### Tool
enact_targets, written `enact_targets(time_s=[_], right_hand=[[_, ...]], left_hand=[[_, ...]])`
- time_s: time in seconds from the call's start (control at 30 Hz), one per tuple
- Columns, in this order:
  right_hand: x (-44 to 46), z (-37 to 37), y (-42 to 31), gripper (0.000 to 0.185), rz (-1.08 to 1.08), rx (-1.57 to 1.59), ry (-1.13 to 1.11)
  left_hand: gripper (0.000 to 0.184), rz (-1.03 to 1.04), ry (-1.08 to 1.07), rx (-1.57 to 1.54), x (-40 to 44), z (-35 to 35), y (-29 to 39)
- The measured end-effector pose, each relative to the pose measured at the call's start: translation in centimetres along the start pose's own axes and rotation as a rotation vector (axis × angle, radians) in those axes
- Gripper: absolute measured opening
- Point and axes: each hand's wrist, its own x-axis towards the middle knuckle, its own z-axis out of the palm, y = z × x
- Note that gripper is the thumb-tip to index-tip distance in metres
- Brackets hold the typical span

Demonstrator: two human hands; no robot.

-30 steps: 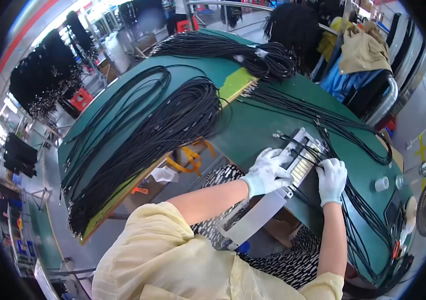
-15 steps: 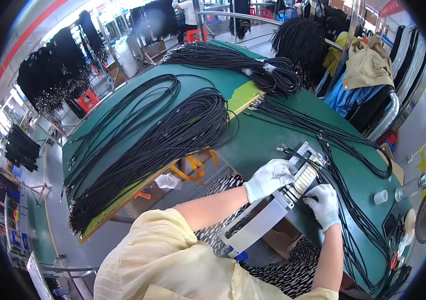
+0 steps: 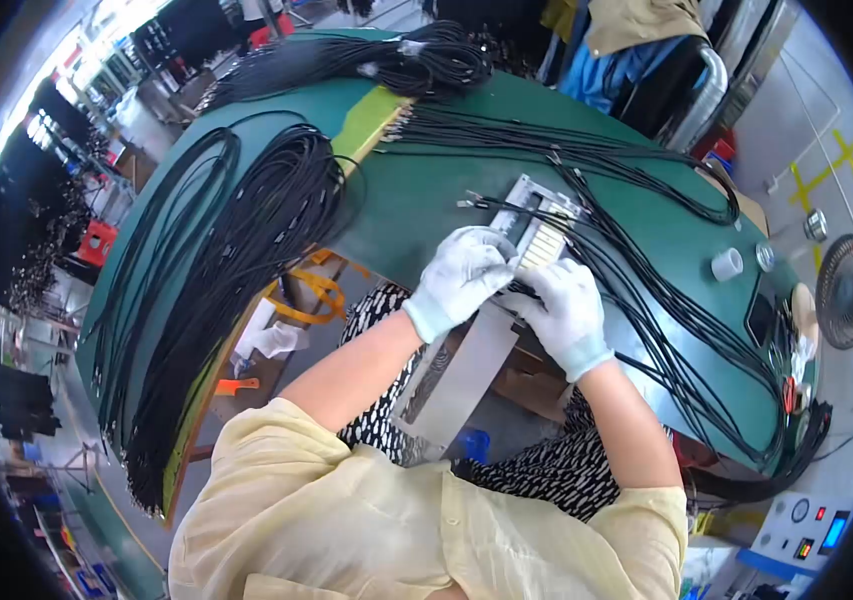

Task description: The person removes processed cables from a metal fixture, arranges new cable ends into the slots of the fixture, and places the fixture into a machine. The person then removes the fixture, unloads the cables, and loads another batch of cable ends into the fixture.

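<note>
A metal fixture with a row of pale slots lies at the table's near edge, and a long metal channel runs from it towards my lap. Black cables cross the fixture and trail off to the right. My left hand, in a white glove, is closed at the fixture's left side, fingertips pinched; what they hold is hidden. My gloved right hand is closed over the near end of the slots, on a short dark length of cable between the hands.
Looped black cable bundles cover the left of the green table, with another bundle at the back. At right are a white cup, a phone and a fan. Orange straps hang in the gap.
My right hand has moved from beside the fixture onto its near end, close to my left hand. My left hand has shifted towards the near end too. The head view has turned down and right.
</note>
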Motion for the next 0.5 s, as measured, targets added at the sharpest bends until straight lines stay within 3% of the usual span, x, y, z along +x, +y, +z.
enact_targets(time_s=[0.07,0.13,0.17,0.27,0.33,0.4,0.47,0.5], right_hand=[[0.2,0.3,-0.5,0.022,-0.053,-0.075,0.094],[0.2,0.2,-0.1,0.02,-0.041,-0.09,0.061],[0.2,0.0,0.3,0.019,-0.035,-0.086,0.035],[0.3,-0.6,0.6,0.018,0.0,-0.025,-0.003],[0.3,-1.1,0.7,0.02,0.135,0.105,-0.136],[0.1,-0.4,1.0,0.02,0.063,0.058,-0.056],[0.0,0.1,0.9,0.02,-0.01,0.014,0.023],[0.2,0.4,0.3,0.021,-0.049,-0.063,0.101]], left_hand=[[0.01,-0.068,-0.038,-0.037,0.0,0.1,0.2],[0.011,-0.158,0.013,-0.184,-0.2,0.3,0.1],[0.012,-0.19,0.002,-0.103,-0.3,0.3,0.2],[0.014,-0.139,-0.028,0.012,-0.3,0.3,0.0],[0.014,-0.121,-0.047,0.038,-0.2,0.2,0.0],[0.014,-0.101,-0.067,0.06,-0.1,0.4,0.1],[0.014,-0.432,-0.076,-0.241,0.1,0.6,0.4],[0.015,-0.381,-0.086,-0.225,0.1,0.3,0.7]])
